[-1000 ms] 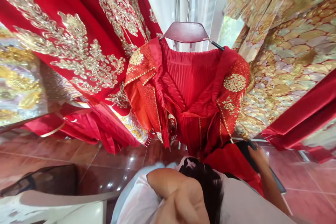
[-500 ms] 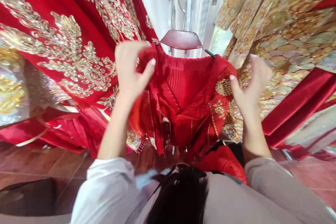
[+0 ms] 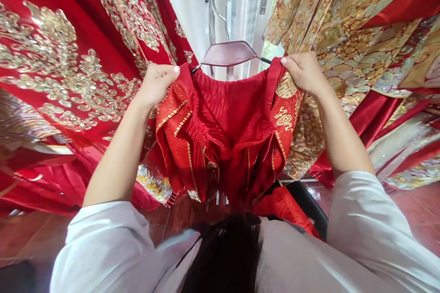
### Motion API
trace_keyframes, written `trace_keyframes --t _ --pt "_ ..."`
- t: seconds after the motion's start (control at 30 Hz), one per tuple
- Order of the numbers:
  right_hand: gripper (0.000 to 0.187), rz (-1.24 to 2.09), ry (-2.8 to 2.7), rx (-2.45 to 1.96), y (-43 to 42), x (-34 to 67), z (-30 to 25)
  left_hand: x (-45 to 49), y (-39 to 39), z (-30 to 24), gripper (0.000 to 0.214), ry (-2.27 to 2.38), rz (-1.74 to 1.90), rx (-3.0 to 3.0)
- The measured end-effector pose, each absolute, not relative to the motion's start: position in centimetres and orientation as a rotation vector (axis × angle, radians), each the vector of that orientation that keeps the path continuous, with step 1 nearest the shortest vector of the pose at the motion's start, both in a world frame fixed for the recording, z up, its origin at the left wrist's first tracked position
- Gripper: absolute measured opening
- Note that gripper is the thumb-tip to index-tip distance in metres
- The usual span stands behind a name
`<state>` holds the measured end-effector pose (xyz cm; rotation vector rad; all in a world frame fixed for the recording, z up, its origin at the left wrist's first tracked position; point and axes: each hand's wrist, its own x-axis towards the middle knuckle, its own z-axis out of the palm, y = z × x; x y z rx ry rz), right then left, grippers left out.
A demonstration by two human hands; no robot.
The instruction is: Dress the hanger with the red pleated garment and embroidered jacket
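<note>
A red dress [image 3: 233, 119] with gold embroidery and gold-edged trim hangs in front of me on a hanger [image 3: 229, 53] with a dark red middle plate and a metal hook. My left hand [image 3: 158, 83] pinches the dress's left shoulder, thumb on top. On the other side my right hand [image 3: 302, 71] is closed on the right shoulder, beside a round gold motif. Between the two hands the neckline is stretched out, and its pleated red inside shows. The lower part of the dress is dark and partly hidden.
At left hangs a red gown [image 3: 99, 50] with gold sequin work. A gold patterned garment [image 3: 347, 32] hangs at right. Behind the hanger are metal uprights [image 3: 228, 13] and a white door frame [image 3: 263, 0]. Bright red cloth [image 3: 288, 208] lies low by a black object. The floor [image 3: 415, 215] is reddish tile.
Both hands, loosely curled with thumbs apart before, have closed on the shoulders of the dress. The shoulders are now spread and the neckline is pulled wider. The view has shifted slightly.
</note>
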<state>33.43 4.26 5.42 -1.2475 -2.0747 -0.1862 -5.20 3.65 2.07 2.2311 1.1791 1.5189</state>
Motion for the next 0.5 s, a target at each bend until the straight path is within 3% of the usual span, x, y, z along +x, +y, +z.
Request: trace_keyframes --t 0.13,0.23,0.37,0.5 --pt "0.049 0.314 -2.081 -1.331 5.5 33.0 7.9 -4.3 2.9 2.6 0.032 1.253 1.293 1.889" --pt "0.047 0.461 -2.136 -1.243 5.5 33.3 8.0 -4.2 2.4 3.3 0.036 1.432 1.22 1.966" --pt "0.034 0.374 -2.28 -0.959 4.9 33.9 6.8 -4.5 1.2 4.5 0.047 1.356 1.031 2.213" --pt "0.047 0.148 -2.198 -0.91 5.5 33.5 5.5 -4.1 0.5 5.0 0.059 1.418 1.033 2.392"
